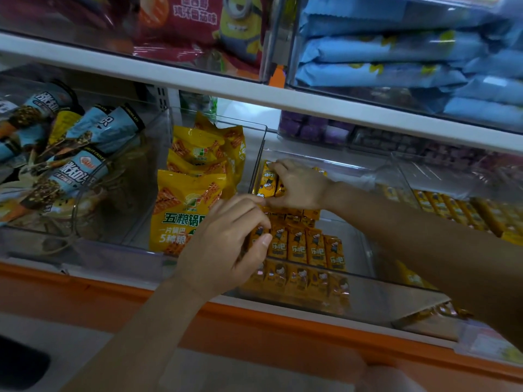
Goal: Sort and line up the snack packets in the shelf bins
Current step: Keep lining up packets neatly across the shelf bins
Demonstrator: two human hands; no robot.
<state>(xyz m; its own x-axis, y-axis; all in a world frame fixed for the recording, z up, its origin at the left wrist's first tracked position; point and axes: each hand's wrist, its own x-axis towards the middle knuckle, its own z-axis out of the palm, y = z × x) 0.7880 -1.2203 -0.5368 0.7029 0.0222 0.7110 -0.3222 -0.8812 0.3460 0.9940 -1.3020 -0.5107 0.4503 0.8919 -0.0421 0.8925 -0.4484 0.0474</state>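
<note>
Right hand [300, 185] grips several small orange packets [268, 181] near clear bin's [377, 292] back edge; left hand [226, 246] curled over front packet rows [309, 248], its grasp hidden, cannot tell.

Retail shop, snack aisle. White shelf boards [198, 80] in tiers, with an orange front rail [283, 329] along the lower shelf's front edge and a blurred label strip [486, 343] at its right end. Clear plastic bins [263, 142] sit side by side, each packed with many copies of one product: blue packets [396, 46], yellow rice-crust bags [184, 205], cone packets [93, 128], small orange packets [308, 247], purple packs [317, 128]. Printed branding on all of it.
</note>
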